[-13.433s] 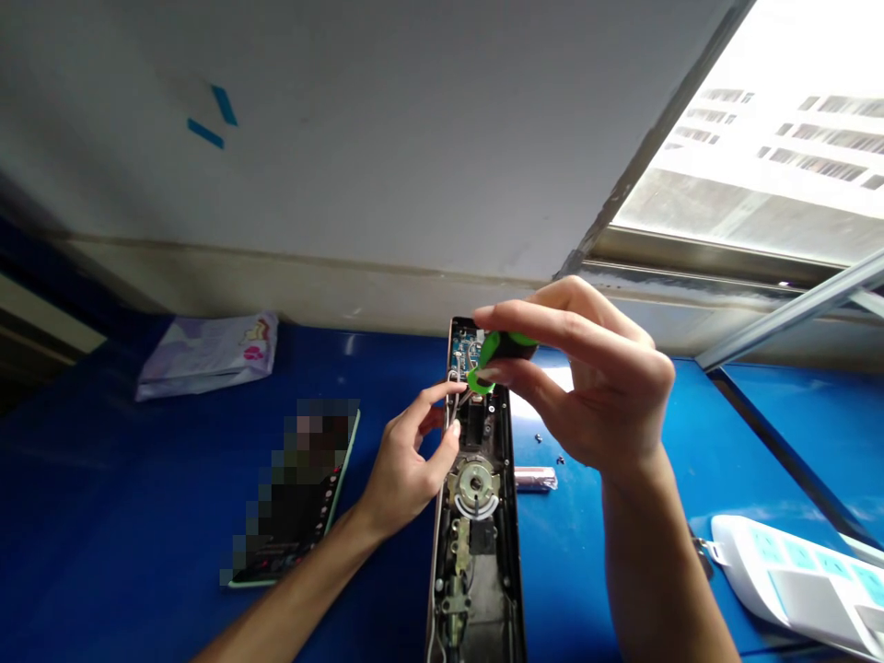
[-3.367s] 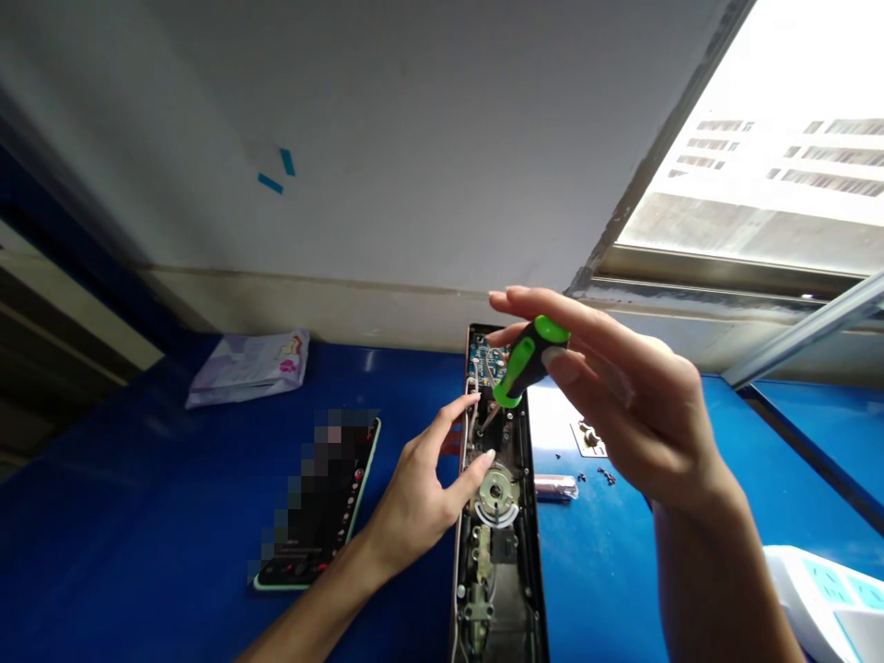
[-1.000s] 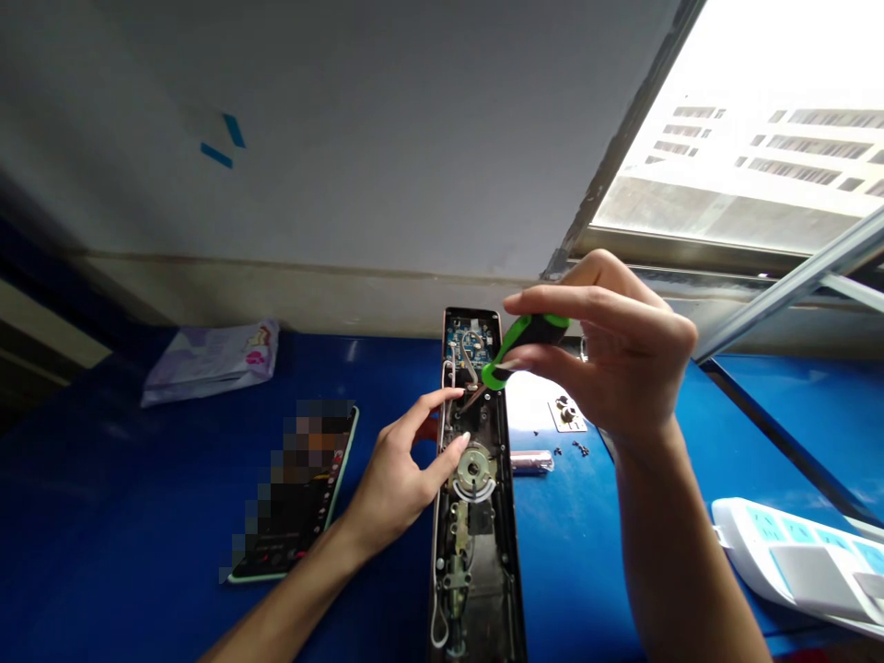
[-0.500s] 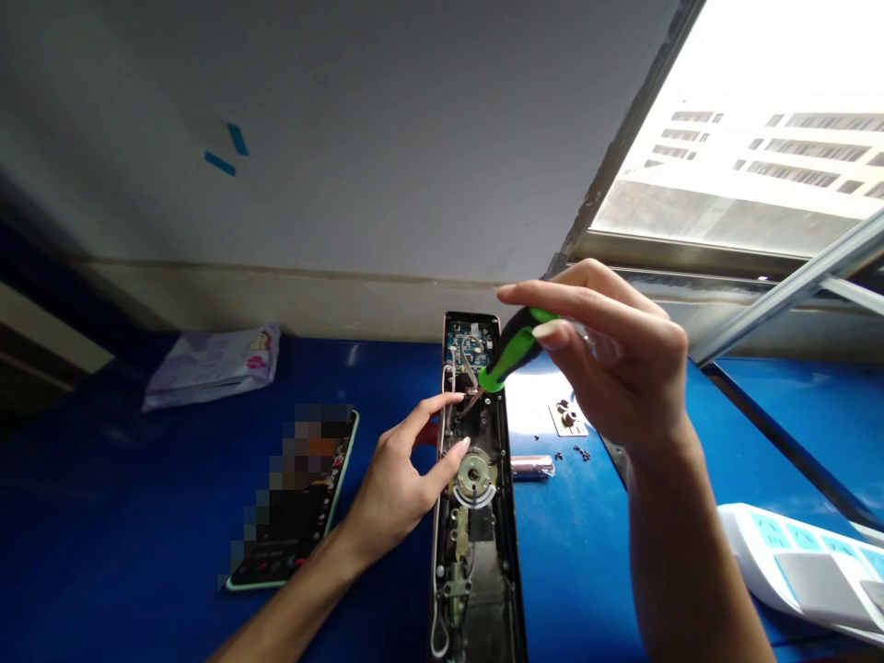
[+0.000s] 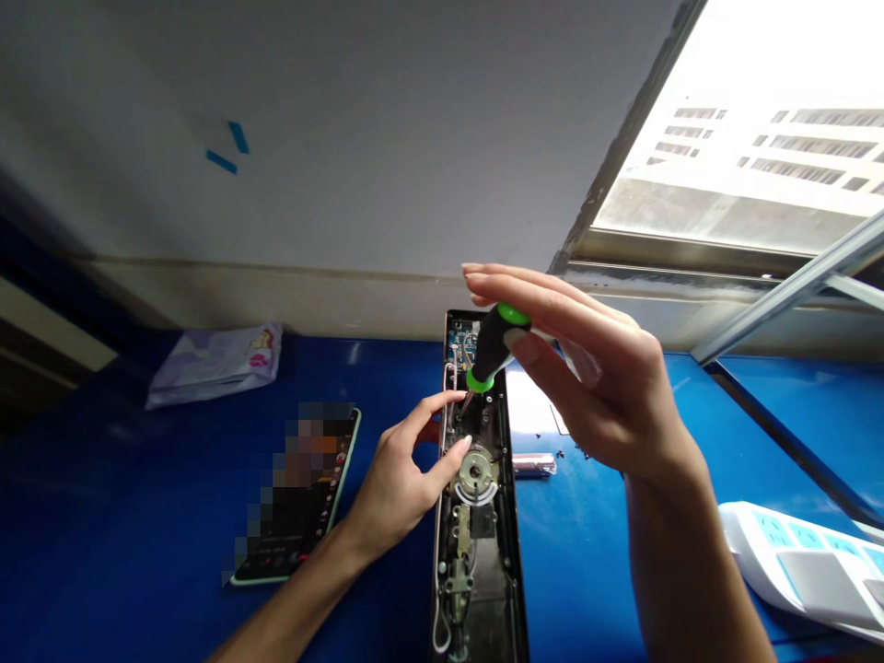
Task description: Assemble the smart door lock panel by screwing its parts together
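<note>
A long, narrow black housing (image 5: 483,552), which looks like the opened body of an electronic door lock, stands lengthwise in front of me. Inside are a blue circuit board (image 5: 457,343), white wires and a round metal hub (image 5: 476,471). My left hand (image 5: 404,470) holds the housing at its left edge, thumb and forefinger reaching over onto it. In my right hand (image 5: 587,378) is a black and green screwdriver (image 5: 492,348), pinched at the handle with the fingers stretched out. Its shaft slants down into the housing, just above the hub; exactly what the tip meets is too small to tell.
A phone (image 5: 304,516) in a pale green case lies left on the blue table (image 5: 573,562), with a plastic packet (image 5: 217,364) behind it. Right of the housing are a wrapped strip (image 5: 535,465) and small screws (image 5: 560,454). A white power strip (image 5: 808,562) sits far right.
My right hand has shifted left and turned, with its fingers more outstretched. The screwdriver now stands more upright. My left hand and the housing have stayed in place.
</note>
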The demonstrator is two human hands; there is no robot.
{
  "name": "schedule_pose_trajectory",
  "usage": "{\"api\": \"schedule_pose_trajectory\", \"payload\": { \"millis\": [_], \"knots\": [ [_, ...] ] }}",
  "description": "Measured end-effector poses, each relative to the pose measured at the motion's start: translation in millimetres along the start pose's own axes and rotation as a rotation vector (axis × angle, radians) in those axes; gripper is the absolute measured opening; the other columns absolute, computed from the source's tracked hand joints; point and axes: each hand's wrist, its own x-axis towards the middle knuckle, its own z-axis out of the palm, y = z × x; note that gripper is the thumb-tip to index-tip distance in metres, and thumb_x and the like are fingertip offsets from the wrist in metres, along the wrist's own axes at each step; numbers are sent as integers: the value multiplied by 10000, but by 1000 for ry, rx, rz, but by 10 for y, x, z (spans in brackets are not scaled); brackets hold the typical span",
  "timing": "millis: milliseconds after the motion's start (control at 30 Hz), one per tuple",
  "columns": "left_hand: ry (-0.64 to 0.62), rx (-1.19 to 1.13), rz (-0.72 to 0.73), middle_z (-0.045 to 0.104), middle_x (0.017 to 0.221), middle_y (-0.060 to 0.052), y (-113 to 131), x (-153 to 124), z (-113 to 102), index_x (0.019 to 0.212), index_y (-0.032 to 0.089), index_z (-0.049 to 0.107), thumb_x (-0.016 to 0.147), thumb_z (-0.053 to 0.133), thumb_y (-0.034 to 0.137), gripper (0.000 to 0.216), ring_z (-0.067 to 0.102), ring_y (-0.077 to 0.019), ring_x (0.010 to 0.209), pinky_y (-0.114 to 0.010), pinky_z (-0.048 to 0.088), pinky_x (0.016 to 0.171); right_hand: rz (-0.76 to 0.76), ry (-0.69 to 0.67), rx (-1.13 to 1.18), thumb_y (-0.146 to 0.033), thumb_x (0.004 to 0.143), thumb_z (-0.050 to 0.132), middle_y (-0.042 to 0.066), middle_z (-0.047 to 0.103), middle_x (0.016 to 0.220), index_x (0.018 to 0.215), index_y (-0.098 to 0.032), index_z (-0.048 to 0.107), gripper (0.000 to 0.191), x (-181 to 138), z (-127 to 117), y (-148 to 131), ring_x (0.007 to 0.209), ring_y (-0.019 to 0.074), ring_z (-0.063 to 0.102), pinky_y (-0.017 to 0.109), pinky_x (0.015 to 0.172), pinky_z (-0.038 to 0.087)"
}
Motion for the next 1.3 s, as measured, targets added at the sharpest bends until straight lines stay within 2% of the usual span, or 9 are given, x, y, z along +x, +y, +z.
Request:
{"api": "schedule_pose_trajectory", "payload": {
  "millis": [67, 167, 267, 367, 500, 733, 900, 1100, 1300],
  "knots": [
    [-1, -7, 4, 777, 1276, -42, -6, -7, 4, 1369, 266, 650, 959, 710, 295, 415, 770, -228, 1077, -362, 613, 1007, 3, -27, 68, -118, 1038, 590, 65, 747, 1374, 1400, -285, 705, 416, 0, -4, -8, 1209, 225, 734, 406, 1003, 647],
    [4, -8, 0, 792, 1217, -36, -18, -17, 11, 1365, 264, 655, 961, 710, 298, 409, 775, -223, 1035, -361, 622, 987, -91, 46, 4, -141, 935, 789, 58, 807, 1089, 1241, -238, 790, 321, 0, 5, -3, 934, 182, 769, 325, 805, 665],
    [23, 4, -2, 810, 1102, -29, -39, -19, 15, 1357, 255, 667, 953, 716, 303, 409, 782, -221, 952, -358, 640, 942, -154, 51, -52, -228, 885, 863, 61, 771, 981, 1178, -217, 812, 298, 10, 48, -14, 802, 155, 735, 280, 667, 636],
    [35, 5, -6, 813, 1072, -44, -62, -20, 21, 1347, 235, 668, 950, 721, 315, 409, 787, -236, 956, -366, 647, 923, -108, -8, -16, -231, 960, 780, 71, 779, 1084, 1245, -246, 785, 286, 25, 92, -39, 908, 170, 762, 287, 772, 665],
    [58, -17, 0, 802, 1160, -61, -86, -39, 62, 1324, 235, 666, 974, 695, 308, 359, 784, -241, 1038, -357, 641, 935, -32, -144, 86, -126, 963, 726, 58, 782, 1306, 1370, -263, 720, 429, 27, 80, -49, 1146, 204, 774, 284, 961, 664],
    [156, -61, 13, 794, 1156, -49, -79, -69, 162, 1308, 236, 647, 972, 658, 249, 337, 784, -219, 1048, -337, 640, 942, -79, -87, 18, -39, 913, 745, 30, 832, 1176, 1300, -253, 775, 444, -3, 56, -61, 977, 179, 824, 269, 880, 703],
    [188, -44, -17, 788, 1103, -44, -48, -86, 181, 1290, 236, 625, 963, 650, 248, 328, 788, -207, 1000, -330, 638, 925, -17, -12, -57, -142, 899, 820, 14, 817, 1244, 1295, -272, 771, 419, -27, 23, -58, 998, 186, 821, 300, 901, 711],
    [175, -19, -28, 790, 1061, -38, 17, -80, 138, 1279, 235, 625, 944, 655, 258, 337, 791, -208, 956, -331, 645, 901, 109, -175, 108, -47, 932, 715, 16, 802, 1232, 1314, -225, 700, 422, -39, -85, -43, 1029, 154, 800, 274, 922, 688],
    [142, -90, -21, 798, 1070, -54, 7, -51, 142, 1262, 222, 603, 950, 650, 274, 319, 796, -212, 974, -346, 648, 931, 2, -130, -15, -103, 947, 739, 20, 821, 1176, 1261, -234, 743, 340, -40, -73, -63, 979, 166, 809, 266, 871, 705]
  ]
}}
